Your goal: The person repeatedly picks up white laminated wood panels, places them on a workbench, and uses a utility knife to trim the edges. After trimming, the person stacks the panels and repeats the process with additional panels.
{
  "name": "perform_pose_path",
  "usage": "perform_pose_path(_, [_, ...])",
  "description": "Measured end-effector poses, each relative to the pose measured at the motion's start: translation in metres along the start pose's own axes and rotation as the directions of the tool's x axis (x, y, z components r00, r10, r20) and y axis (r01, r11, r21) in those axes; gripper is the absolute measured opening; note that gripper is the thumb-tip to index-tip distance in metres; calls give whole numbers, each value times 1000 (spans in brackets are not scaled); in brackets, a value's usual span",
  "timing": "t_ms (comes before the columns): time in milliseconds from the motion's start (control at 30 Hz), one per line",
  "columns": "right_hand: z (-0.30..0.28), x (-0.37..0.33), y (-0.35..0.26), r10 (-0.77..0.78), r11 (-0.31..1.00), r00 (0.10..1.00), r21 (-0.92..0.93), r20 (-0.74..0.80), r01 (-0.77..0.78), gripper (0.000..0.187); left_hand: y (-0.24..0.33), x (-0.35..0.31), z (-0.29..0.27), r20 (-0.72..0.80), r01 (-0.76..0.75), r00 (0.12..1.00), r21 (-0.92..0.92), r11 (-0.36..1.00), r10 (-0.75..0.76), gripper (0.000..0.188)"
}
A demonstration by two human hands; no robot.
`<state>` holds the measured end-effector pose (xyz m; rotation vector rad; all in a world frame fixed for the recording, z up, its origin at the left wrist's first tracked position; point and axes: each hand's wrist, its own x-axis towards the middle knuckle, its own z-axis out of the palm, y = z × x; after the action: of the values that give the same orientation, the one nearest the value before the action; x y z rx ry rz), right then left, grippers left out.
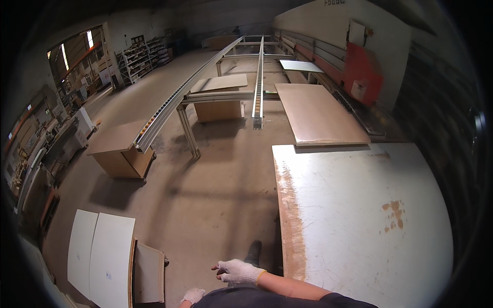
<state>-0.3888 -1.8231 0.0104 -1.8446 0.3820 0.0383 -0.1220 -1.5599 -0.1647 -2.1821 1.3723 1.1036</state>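
At the far left lower down, two white panels (pixel 111 256) lie flat side by side, smooth-faced, a thin straight seam between them; their right edge shows brown board, with a greyish sheet (pixel 149 274) beside it. Beyond them stands a boxy wooden cart (pixel 123 160), its flat brown top jutting past its sides. A long metal roller rail (pixel 179 100) runs away from just beside the cart's right edge. A broad stretch of dull brown floor (pixel 213 205) gives walking room between the panels and the big surface. The left hand (pixel 193 296), in a pale glove, sits low near the panels; I cannot tell how its fingers stand. The right hand (pixel 237 271), in a knitted white glove, is apart from it, one finger stretched out, the others loosely bent, gripping nothing visible. Rightward, the white surface (pixel 349 205) is scuffed, with a ragged, worn brown strip along its left edge. Past its far edge lies a smooth brown board (pixel 321 113), squarely cut, near a red-and-pale machine (pixel 363 72).
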Motion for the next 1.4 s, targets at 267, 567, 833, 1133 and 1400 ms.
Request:
perform_pose_path(267, [-4,0,-2,38,997,999,62,-9,-37,47,-9,13,-11,11,-102,995,205,973,102,33])
perform_pose_path(567, [-4,-1,0,-36,996,999,86,1,36,47,-12,13,-6,-21,-110,993,159,981,115,35])
perform_pose_path(833, [-4,1,-6,8,998,1000,63,-18,-6,49,-11,21,3,-69,-180,979,141,974,191,36])
perform_pose_path(1133, [-5,-7,-11,0,998,1000,55,-7,1,50,17,-3,-20,-5,-156,987,176,972,160,33])
perform_pose_path(1400, [9,-6,3,-81,946,986,301,-148,123,33,12,10,-18,-34,-205,974,292,934,225,30])
